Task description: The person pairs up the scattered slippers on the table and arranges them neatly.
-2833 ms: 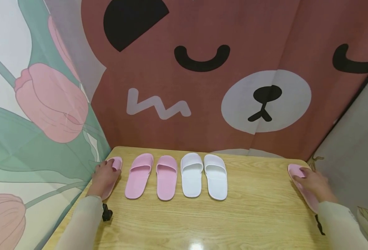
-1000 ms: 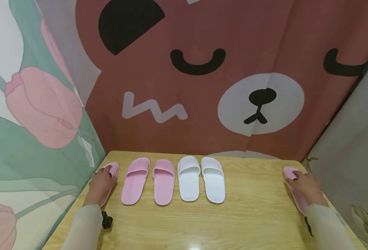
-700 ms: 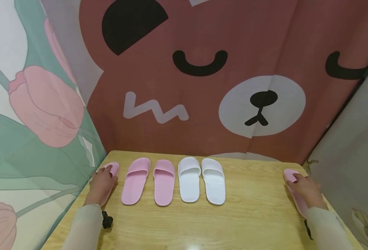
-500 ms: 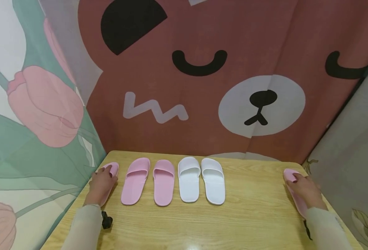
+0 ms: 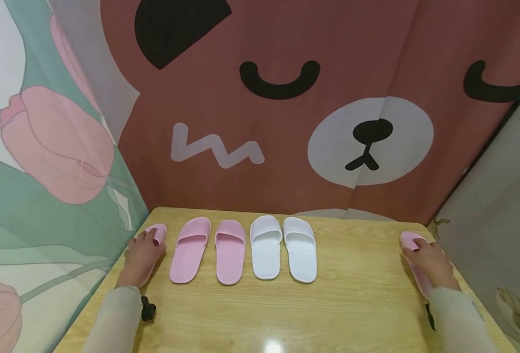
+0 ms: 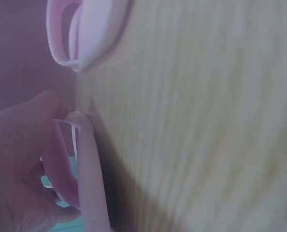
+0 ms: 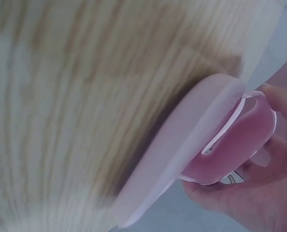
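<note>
Along the far edge of the table, four slippers are lined up between the hands, toes turned toward that edge: a pink pair, set slightly apart, and a white pair, set closer together near the middle. By the far left corner, a lone pink slipper is held by the left hand, which is curled about its strap; the pink pair is placed near it. By the far right corner, a second lone slipper, also pink, is held by the right hand, its strap gripped between thumb and fingers, well apart from the white pair. Whether either is raised off the wood cannot be told.

The tabletop is finished in pale wood grain, and a bright glare is reflected toward the near edge. The far edge is backed by a bear-printed cloth, the left edge by a tulip-printed cloth, and the right edge by a grey cloth.
</note>
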`<move>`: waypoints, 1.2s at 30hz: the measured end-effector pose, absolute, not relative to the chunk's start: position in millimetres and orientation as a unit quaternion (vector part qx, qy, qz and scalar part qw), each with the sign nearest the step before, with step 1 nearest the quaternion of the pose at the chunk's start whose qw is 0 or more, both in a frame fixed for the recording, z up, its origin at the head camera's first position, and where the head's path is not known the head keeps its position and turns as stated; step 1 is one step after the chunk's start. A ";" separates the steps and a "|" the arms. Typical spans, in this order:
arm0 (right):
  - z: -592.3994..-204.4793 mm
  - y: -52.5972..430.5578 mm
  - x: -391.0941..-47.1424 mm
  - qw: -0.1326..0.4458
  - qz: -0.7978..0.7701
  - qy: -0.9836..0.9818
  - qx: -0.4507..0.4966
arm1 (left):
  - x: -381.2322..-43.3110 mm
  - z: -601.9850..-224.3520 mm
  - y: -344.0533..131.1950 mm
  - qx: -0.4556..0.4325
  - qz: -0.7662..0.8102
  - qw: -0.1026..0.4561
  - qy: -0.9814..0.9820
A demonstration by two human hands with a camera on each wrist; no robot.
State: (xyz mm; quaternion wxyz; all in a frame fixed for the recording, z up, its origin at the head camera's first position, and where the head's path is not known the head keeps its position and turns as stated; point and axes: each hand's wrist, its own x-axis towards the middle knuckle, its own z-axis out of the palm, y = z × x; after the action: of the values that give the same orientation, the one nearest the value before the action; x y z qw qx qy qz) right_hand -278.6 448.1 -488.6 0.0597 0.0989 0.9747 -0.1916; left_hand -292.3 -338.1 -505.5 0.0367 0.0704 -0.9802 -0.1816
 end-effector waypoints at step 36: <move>-488.6 445.7 -274.9 -0.034 -0.187 0.975 0.113 | -285.8 -486.2 -342.6 0.089 -0.186 0.016 -0.978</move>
State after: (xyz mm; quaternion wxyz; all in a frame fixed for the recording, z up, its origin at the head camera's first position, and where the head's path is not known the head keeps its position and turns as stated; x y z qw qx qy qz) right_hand -274.9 445.7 -488.6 -0.0344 0.1133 0.9753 -0.1866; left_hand -285.8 -342.6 -486.2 0.0160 0.0888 -0.9784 -0.1862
